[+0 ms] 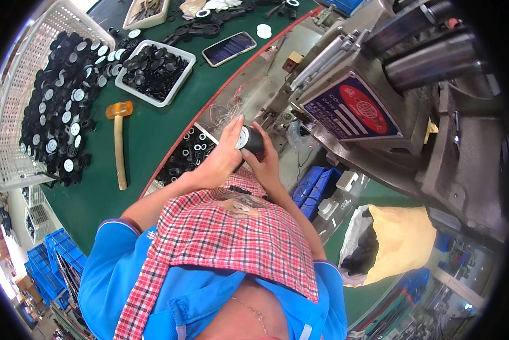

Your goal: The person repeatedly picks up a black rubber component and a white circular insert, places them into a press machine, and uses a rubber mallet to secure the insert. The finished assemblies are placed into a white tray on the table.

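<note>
Between my two hands, in front of my apron, is a black cylindrical part [254, 141] with a white disc on its left-facing end. My right hand [266, 167] curls around its black side, fingers at the top and thumb toward the disc. On the white end rests my left hand [223, 156], its fingers extended together along the rim and its thumb side below. Just beyond my left forearm, a bin of black parts with pale rings [192, 148] is partly hidden. The underside of the cylinder cannot be seen.
A white basket [13, 164] of black and white discs, a white tray [162, 101] of black pieces, a mallet [119, 141] and a phone [229, 49] lie on the green table. A heavy metal machine [373, 107] stands right. Below it are a blue bin [313, 190] and yellow sack [404, 241].
</note>
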Demonstrator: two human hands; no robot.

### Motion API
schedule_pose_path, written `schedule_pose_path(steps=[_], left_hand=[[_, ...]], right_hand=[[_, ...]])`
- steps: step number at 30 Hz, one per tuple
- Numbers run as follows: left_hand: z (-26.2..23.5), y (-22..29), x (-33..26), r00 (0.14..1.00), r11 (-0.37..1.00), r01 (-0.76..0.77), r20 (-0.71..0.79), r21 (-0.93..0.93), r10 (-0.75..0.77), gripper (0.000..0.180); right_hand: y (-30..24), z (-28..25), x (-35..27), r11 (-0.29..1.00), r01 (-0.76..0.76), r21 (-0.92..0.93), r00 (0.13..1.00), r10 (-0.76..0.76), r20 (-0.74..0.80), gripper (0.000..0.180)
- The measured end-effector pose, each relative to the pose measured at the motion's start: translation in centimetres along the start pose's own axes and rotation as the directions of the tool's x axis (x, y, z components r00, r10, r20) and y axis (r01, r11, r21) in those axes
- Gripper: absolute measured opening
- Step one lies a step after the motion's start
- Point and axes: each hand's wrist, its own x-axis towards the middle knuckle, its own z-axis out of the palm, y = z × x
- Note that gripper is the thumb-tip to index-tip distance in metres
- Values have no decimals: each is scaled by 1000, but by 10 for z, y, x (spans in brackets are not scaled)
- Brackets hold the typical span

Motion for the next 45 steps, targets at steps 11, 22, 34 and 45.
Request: schedule_pose_path(steps=[11,22,34,45], left_hand=[[29,-41,57,985,979,146,-66,-142,-157,40],[58,-55,124,990,990,138,33,6,-138,39],[45,-75,73,867,880,444,329,-171,-374,38],[47,-68,80,835,783,546,263,-298,-483,42]], right_hand=[[-19,-25,2,953,-260,154,931,290,-222,61],[-8,-64,17,934,-296,198,772,356,-527,35],[28,-48,-12,925,-221,308,671,373,-641,49],[59,-53,-39,896,-336,290,655,443,-612,44]])
